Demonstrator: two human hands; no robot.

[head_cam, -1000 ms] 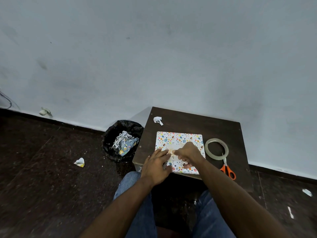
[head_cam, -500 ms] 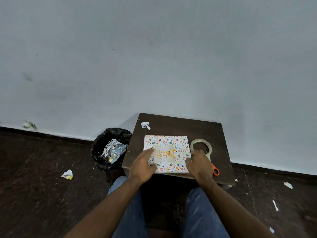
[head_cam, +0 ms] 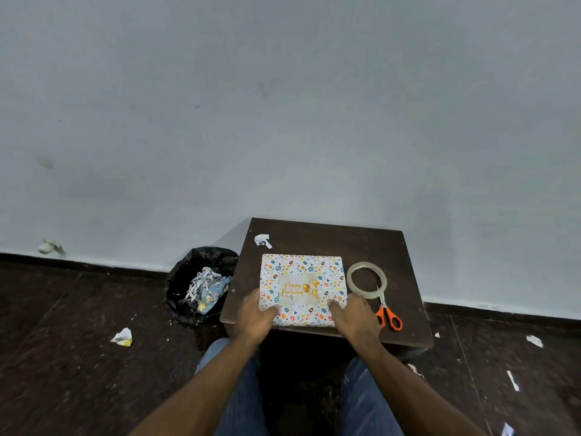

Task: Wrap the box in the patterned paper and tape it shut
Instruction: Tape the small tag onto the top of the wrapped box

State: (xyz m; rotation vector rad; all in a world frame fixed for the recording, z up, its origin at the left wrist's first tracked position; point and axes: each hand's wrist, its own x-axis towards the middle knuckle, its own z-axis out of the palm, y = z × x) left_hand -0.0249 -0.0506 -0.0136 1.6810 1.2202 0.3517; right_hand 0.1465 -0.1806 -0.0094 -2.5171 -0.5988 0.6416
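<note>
the wrapped box (head_cam: 303,289) lies flat on the dark wooden table (head_cam: 327,237), toward its near edge and left of centre. patterned paper (head_cam: 327,265) covers all of the top that shows, a white sheet with small coloured balloons and hearts. a pale card or label reading "happy birthday" with gold balloons (head_cam: 298,289) sits in the middle of the top face.

the left hand (head_cam: 253,320) holds the box at its near left corner: the thumb lies on top of the paper, pointing toward the label, while the other fingers curl down round the left side, their tips hidden. the right hand (head_cam: 355,316) holds the near right corner in the same way, with the thumb or a finger flat on the paper beside the label and the rest of the hand wrapped over the right edge. whether the hidden fingers press the side or reach beneath cannot be told.

just right of the box, a roll of clear tape (head_cam: 367,280) lies flat on the table. orange-handled scissors (head_cam: 388,316) lie beside the right hand, blades pointing to the roll and touching or overlapping its near rim. a small white paper scrap (head_cam: 263,240) rests on the table behind the box.

left of the table stands a bin with a black liner (head_cam: 188,278), holding paper offcuts. more scraps (head_cam: 122,337) lie on the dark floor (head_cam: 63,357).
</note>
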